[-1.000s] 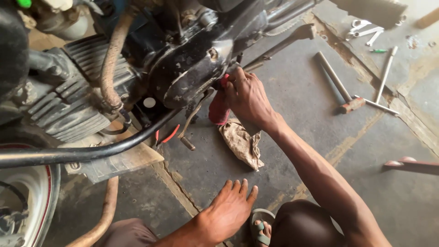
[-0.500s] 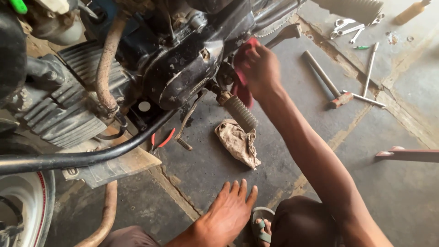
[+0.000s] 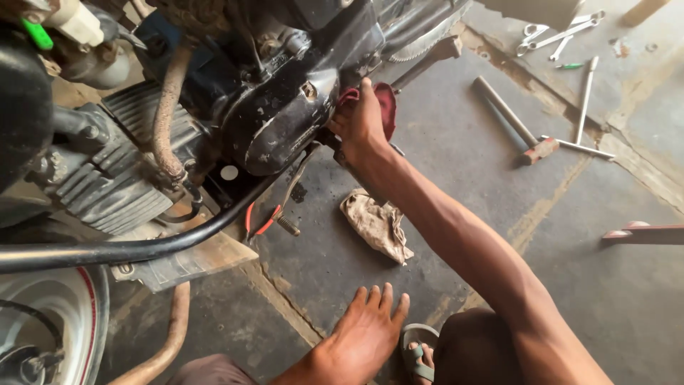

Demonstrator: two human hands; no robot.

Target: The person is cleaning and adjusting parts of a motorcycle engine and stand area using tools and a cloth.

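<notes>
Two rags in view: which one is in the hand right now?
The red rag, pressed against the black engine cover by the right hand. The beige rag lies crumpled on the concrete floor, untouched.

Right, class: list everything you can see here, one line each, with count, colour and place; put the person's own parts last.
engine: one, black, top left
red rag: one, under right hand, against engine
beige rag: one, on floor, centre
hammer: one, grey handle, floor right
wrenches: several, silver, top right
rods: two, silver, by hammer
pliers: one, red grips, under engine
wheel: one, pale, bottom left
sandal: one, grey, bottom
left hand: flat on floor
right hand: pressing red rag
</notes>
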